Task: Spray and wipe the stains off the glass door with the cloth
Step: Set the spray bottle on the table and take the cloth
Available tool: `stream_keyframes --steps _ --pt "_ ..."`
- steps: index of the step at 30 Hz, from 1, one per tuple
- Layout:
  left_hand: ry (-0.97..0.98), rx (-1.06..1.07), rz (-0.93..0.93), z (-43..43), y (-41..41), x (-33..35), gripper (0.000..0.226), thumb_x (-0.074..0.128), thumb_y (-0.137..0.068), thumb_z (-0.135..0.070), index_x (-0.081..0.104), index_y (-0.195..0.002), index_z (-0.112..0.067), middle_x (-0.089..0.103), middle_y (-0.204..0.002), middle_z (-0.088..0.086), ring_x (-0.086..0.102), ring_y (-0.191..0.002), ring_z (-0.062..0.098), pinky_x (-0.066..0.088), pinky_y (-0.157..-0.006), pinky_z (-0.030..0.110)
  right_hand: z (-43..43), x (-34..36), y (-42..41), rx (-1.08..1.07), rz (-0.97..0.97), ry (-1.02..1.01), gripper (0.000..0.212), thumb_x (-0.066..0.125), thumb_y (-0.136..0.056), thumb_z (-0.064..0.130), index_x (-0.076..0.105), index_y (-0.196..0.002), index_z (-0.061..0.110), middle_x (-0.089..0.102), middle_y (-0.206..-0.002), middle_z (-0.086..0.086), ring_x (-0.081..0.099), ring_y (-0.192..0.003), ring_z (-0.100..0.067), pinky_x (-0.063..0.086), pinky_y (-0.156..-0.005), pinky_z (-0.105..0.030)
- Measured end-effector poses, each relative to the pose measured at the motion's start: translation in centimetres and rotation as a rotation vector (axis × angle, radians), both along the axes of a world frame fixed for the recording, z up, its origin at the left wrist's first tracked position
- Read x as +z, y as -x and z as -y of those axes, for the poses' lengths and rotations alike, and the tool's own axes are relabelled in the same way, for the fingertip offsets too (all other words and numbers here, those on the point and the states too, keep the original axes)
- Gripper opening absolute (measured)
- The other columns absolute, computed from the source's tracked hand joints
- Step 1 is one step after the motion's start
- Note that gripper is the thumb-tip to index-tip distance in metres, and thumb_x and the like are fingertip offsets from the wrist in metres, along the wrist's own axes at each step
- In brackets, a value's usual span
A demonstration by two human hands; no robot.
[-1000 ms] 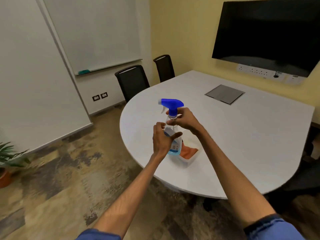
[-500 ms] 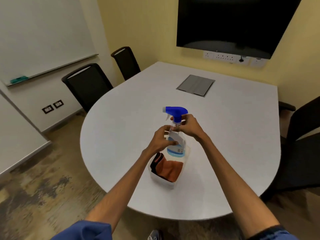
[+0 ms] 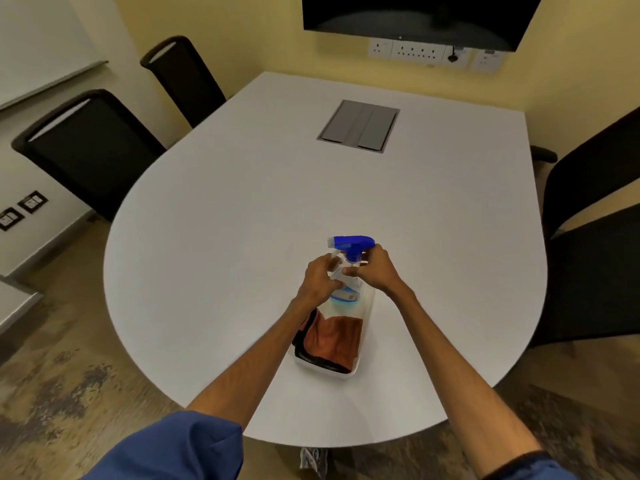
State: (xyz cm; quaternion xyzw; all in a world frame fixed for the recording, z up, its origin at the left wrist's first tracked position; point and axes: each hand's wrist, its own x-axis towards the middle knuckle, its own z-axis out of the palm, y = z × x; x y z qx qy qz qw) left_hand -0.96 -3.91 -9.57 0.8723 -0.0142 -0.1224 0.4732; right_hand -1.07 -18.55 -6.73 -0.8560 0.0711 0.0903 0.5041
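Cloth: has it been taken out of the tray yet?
No, the orange cloth lies in the white tray, while both hands hold the spray bottle.

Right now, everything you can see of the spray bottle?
The spray bottle has a blue trigger head with a whitish nozzle tip pointing left, on a clear plastic body holding pale liquid, with a blue and white label low on it. It stands roughly upright at the far end of a shallow white tray on the white table, beyond an orange cloth. The left hand wraps the body; the right hand grips the neck below the head. Its base is hidden.
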Motion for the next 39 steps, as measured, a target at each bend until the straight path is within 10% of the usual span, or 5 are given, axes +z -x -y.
stream_keyframes --steps 16,31,39 --pt "0.022 -0.002 -0.054 -0.4 0.0 -2.8 0.048 0.072 -0.086 -0.009 0.056 -0.13 -0.005 0.062 -0.133 0.012 0.061 -0.119 0.029 0.05 -0.105 0.043 -1.0 -2.4 0.1 -0.061 -0.033 0.038 0.057 0.082 -0.08 0.01 0.054 -0.128 0.001 0.066 -0.123 -0.016 0.061 -0.103 -0.02 0.05 -0.085 -0.027" --pt "0.033 -0.173 0.195 4.0 -4.8 3.7 0.051 0.077 -0.082 -0.03 0.061 -0.128 -0.016 0.067 -0.126 0.004 0.065 -0.102 0.016 0.05 -0.076 0.024 4.0 6.9 -2.2 -0.207 0.201 -0.096 0.048 0.074 -0.085 0.005 0.055 -0.129 0.005 0.068 -0.123 -0.015 0.065 -0.111 -0.028 0.053 -0.1 -0.042" --pt "0.07 -0.186 0.154 8.8 -5.2 2.1 0.043 0.078 -0.083 -0.02 0.062 -0.121 -0.009 0.068 -0.119 0.009 0.064 -0.101 0.019 0.052 -0.091 0.029 6.9 5.2 -0.9 -0.349 0.151 -0.084 0.052 0.072 -0.087 0.003 0.052 -0.135 0.004 0.064 -0.131 -0.016 0.06 -0.121 -0.03 0.048 -0.108 -0.044"
